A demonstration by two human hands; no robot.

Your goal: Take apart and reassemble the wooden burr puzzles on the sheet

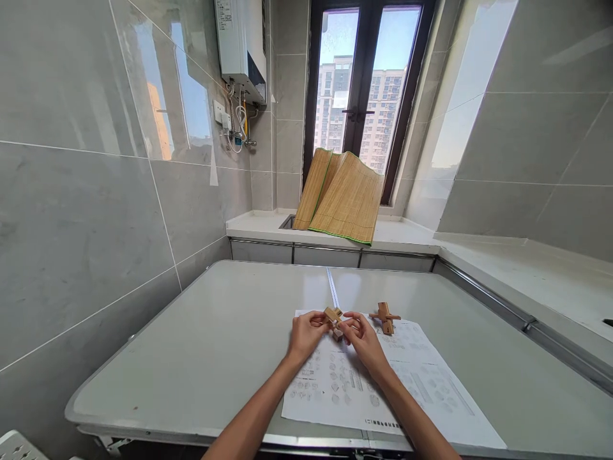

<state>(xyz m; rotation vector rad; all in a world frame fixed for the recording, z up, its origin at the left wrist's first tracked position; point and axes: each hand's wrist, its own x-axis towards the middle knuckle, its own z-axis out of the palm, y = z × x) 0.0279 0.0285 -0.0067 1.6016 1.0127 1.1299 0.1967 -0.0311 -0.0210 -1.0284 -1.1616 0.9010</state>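
Nearest first: one white power strip [20,447], partly shown, at the lower left corner. One pale table [191,358], corners rounded, metal trim along its near edge. One large sheet of paper [345,402], white, printed with small diagrams and text, lying flat toward the right of the table. Two bare forearms, reaching in over the near edge.

One left hand [306,333], above the paper's left part, thumb and fingers pinching the left side of a small cluster of wooden blocks [334,314]. One right hand [363,337], fingers curled, the tips at the right side of the same blocks; whether they pinch or merely touch cannot be told. The blocks sit between the two hands, over the far part of the paper; they are light brown, with a darker block [338,334] just below, its joint with the others too small to make out.

One wooden cross [384,317], reddish brown, beyond the right hand, at the paper's far edge, apart from both hands.

Farther back: one white counter [407,233], running behind the table and along the right. One bamboo mat [349,198], folded, green-edged, propped on the counter against the window. One white water heater [239,48], wall-mounted at left, pipes beneath. One dark-framed window [354,115], two panes, tall buildings [383,96] outside.
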